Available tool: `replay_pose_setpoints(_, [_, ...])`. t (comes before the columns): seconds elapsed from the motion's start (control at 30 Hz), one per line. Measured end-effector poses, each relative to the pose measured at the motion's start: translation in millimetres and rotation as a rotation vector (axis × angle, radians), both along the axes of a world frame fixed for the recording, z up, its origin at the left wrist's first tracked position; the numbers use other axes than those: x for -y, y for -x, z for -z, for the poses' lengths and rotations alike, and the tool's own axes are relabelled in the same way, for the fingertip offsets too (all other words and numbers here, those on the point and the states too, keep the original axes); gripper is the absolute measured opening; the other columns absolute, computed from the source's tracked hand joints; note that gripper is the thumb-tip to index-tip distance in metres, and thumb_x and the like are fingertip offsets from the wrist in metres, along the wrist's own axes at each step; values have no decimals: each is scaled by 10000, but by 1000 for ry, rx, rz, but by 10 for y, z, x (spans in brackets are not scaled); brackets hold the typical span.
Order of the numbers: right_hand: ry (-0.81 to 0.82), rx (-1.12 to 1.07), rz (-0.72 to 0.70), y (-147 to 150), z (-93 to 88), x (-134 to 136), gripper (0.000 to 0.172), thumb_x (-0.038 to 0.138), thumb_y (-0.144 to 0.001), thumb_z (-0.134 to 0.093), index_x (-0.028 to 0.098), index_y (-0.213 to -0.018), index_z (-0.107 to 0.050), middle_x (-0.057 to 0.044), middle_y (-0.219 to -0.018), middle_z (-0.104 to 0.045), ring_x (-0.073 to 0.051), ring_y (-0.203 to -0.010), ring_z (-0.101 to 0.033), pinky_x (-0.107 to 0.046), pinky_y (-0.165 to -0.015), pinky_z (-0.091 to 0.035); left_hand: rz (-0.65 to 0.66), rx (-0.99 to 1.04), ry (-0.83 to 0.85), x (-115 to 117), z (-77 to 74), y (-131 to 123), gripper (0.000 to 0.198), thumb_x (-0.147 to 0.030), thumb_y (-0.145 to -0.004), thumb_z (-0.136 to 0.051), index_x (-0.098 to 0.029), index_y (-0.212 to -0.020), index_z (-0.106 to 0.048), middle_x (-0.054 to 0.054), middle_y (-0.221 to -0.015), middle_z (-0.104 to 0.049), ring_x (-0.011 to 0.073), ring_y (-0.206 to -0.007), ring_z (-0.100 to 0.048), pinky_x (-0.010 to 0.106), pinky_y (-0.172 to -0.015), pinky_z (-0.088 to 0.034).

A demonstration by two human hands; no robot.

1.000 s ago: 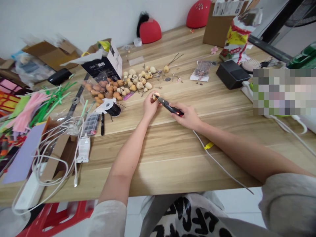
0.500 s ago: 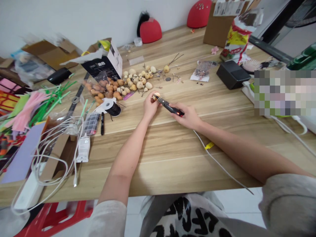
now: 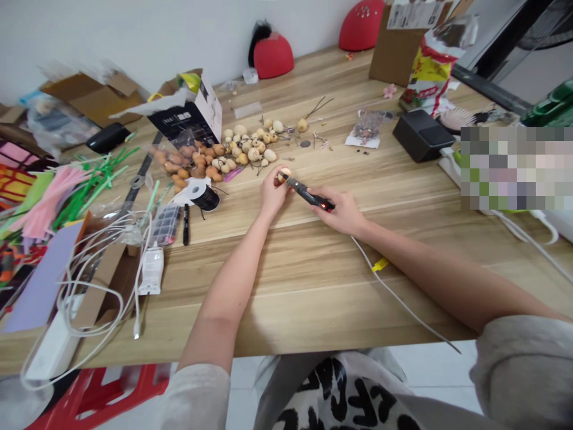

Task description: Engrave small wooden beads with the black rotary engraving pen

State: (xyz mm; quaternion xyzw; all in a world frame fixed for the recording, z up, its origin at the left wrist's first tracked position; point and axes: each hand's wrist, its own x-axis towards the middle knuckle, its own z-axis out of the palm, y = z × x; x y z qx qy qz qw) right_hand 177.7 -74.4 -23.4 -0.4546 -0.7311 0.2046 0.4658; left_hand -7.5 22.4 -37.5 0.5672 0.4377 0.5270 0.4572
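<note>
L hand (image 3: 273, 192): 1 nut (image 3: 284, 174); R hand (image 3: 340, 210): 1 drill (image 3: 310, 196).

White cable (image 3: 394, 294) just beside the right hand (image 3: 338, 210), dried round pods (image 3: 250, 146) beyond the left hand (image 3: 273, 192)

**A home craft table in a plain room**

This looks like a room in a home set up for handicrafts, not a shop or a lab. A long light wooden table (image 3: 304, 298) stands against a white wall (image 3: 111, 36), above a white tiled floor (image 3: 434, 364) and a red plastic stool (image 3: 102, 400). Craft supplies cover it: green and pink pipe cleaners (image 3: 89, 185), dried seed pods (image 3: 246, 146) and a black marker (image 3: 185, 224). Household things share the space: a cardboard box (image 3: 394, 48), a hairbrush (image 3: 454, 118), a printed snack bag (image 3: 432, 65) and a white power strip (image 3: 51, 346).
</note>
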Motion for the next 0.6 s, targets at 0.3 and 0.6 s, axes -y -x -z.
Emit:
replay_pose_setpoints(0.3, [24,2,8,0,-13,7,360,270,-789,-620,207,-1132,-709,-64,-1008,-780,-230,-814,-717,-360,-766,-563,-5,-4,0,5,-8,-4,355,-304,-729,-766,-221,-1051,-643,-5,-805,-629,95,-633,-625,246,-633,-573])
replay_pose_setpoints(0.6, [50,-1,26,2,-3,5,377,282,-796,-614,210,-1156,-698,-57,-960,-782,-226,-759,-702,-367,-749,-561,14,16,8,1,-5,-1,366,-281,-732,-761,-222,-1070,-633,-12,-785,-613,92,-618,-613,254,-650,-570])
